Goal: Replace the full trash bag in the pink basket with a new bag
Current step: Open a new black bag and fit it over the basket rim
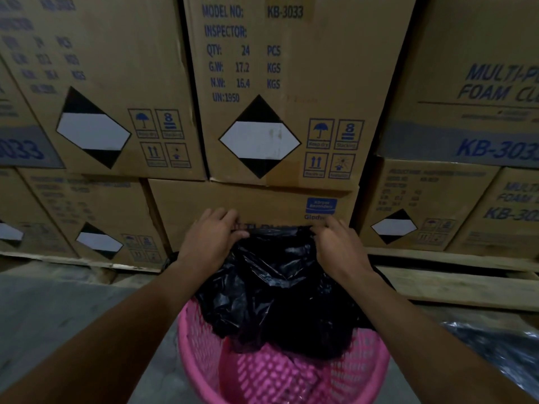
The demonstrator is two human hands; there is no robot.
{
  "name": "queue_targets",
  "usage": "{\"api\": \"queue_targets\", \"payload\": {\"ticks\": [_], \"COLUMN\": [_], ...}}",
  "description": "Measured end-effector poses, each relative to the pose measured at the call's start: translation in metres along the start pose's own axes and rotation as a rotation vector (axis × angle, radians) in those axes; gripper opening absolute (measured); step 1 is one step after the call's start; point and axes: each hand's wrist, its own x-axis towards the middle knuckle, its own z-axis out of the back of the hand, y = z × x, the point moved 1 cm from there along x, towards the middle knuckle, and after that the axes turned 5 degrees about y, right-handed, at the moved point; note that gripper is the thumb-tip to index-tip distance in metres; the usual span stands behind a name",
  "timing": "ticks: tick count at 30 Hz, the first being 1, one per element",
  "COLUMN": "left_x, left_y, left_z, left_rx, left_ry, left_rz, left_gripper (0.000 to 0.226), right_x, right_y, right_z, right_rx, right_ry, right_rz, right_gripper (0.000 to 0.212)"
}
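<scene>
A pink plastic lattice basket (201,354) stands on the floor at the bottom centre. Above it hangs a black trash bag (277,290), its lower end dipping into the basket's mouth. My left hand (211,237) grips the bag's top edge on the left. On the right, my right hand (339,246) pinches the same edge. The edge is stretched taut between the two hands in front of a cardboard box. The basket's lattice shows bare inside below the bag.
Stacked cardboard boxes (280,91) on wooden pallets (455,284) form a wall right behind the basket. Another shiny black bag (495,348) lies on the floor at the right edge. Grey concrete floor (58,304) stretches to the left.
</scene>
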Motion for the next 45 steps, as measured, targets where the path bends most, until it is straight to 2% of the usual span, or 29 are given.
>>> {"api": "queue_targets", "payload": {"ticks": [3,7,12,14,18,24,26,30,32,34,37,39,41,45], "left_x": [-0.005,-0.008,-0.005,-0.003,-0.003,-0.010,-0.012,-0.018,-0.019,-0.020,-0.022,-0.024,-0.027,-0.031], "left_y": [0.004,0.000,-0.001,-0.001,0.001,0.005,0.004,0.006,0.006,0.007,0.006,0.004,0.003,0.004], "left_z": [-0.002,-0.001,-0.004,-0.005,-0.011,-0.011,-0.009,-0.009,-0.008,-0.007,-0.006,-0.006,-0.006,-0.005], "left_rx": [-0.011,-0.092,-0.134,-0.101,-0.023,-0.203,-0.285,-0.259,-0.263,-0.268,-0.243,-0.240,-0.254,-0.306], "left_ry": [0.015,-0.033,0.005,0.033,0.118,0.239,0.274,0.343,0.379,0.390,0.346,0.310,0.297,0.291], "left_rz": [-0.017,-0.019,-0.026,-0.034,0.014,0.122,0.148,0.164,0.188,0.195,0.148,0.136,0.134,0.133], "left_gripper": [0.038,0.031,0.012,0.008,0.010,0.031,0.032,0.034,0.037,0.039,0.034,0.030,0.029,0.037], "right_x": [-0.003,-0.006,-0.006,-0.006,-0.005,-0.004,-0.001,-0.002,-0.005,-0.011,-0.019,-0.021,-0.019,-0.010], "right_y": [0.000,0.004,0.006,0.008,0.009,0.002,-0.001,-0.005,-0.006,-0.001,0.014,0.026,0.033,0.033], "right_z": [-0.001,0.002,0.006,0.009,0.013,0.011,0.012,0.018,0.023,0.029,0.032,0.026,0.017,0.004], "right_rx": [-0.055,-0.154,-0.082,-0.060,-0.033,0.186,0.232,0.257,0.252,0.112,-0.167,-0.121,-0.055,-0.003], "right_ry": [-0.009,-0.068,-0.026,-0.017,0.122,0.250,0.301,0.401,0.434,0.438,0.186,0.060,0.080,0.147], "right_rz": [-0.010,0.017,0.040,0.043,-0.013,-0.105,-0.144,-0.159,-0.133,-0.079,0.092,0.228,0.333,0.320], "right_gripper": [0.027,0.015,0.033,0.034,0.025,0.042,0.038,0.024,0.016,0.013,0.034,0.043,0.045,0.053]}}
